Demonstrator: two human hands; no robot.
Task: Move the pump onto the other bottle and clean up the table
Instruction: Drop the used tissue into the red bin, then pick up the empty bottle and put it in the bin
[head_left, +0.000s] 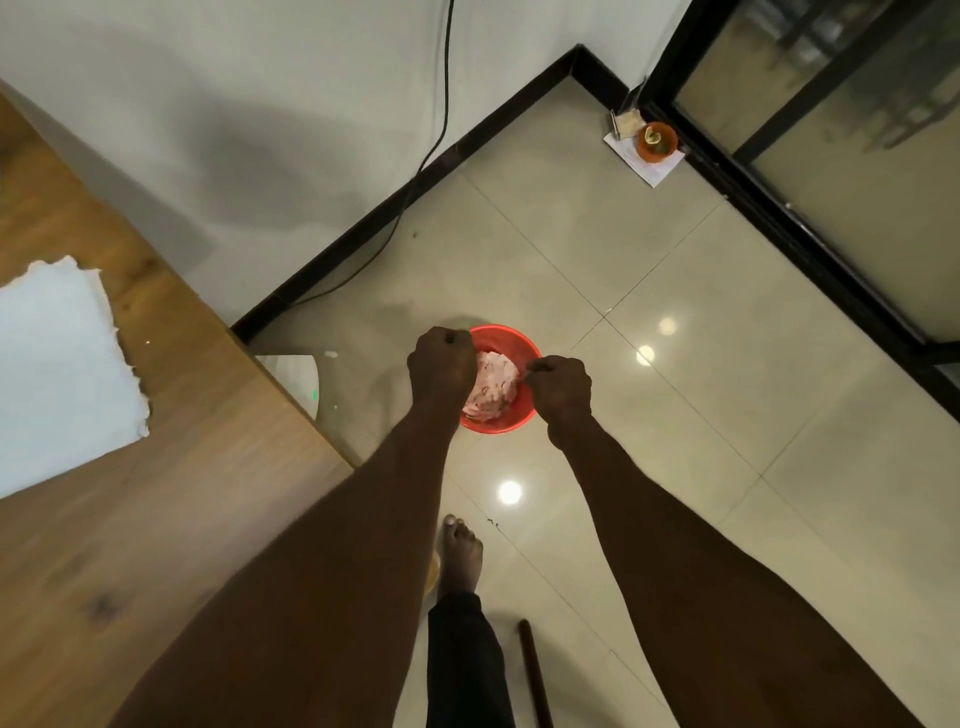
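Fingers of both hands curled into fists, left hand (441, 366) and right hand (560, 387), cannot tell if they grip anything, held over the round red plastic bin (511, 343) of crumpled pinkish-white tissue (491, 387) on the glossy beige tiled floor (649, 467), wooden table (156, 519) with 1 white torn-edged paper sheet (57, 374) at left.

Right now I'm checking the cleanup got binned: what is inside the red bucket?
The red bucket on the floor holds a crumpled pinkish-white wad. The left hand and right hand, both fisted, cover its sides; anything beneath is hidden.
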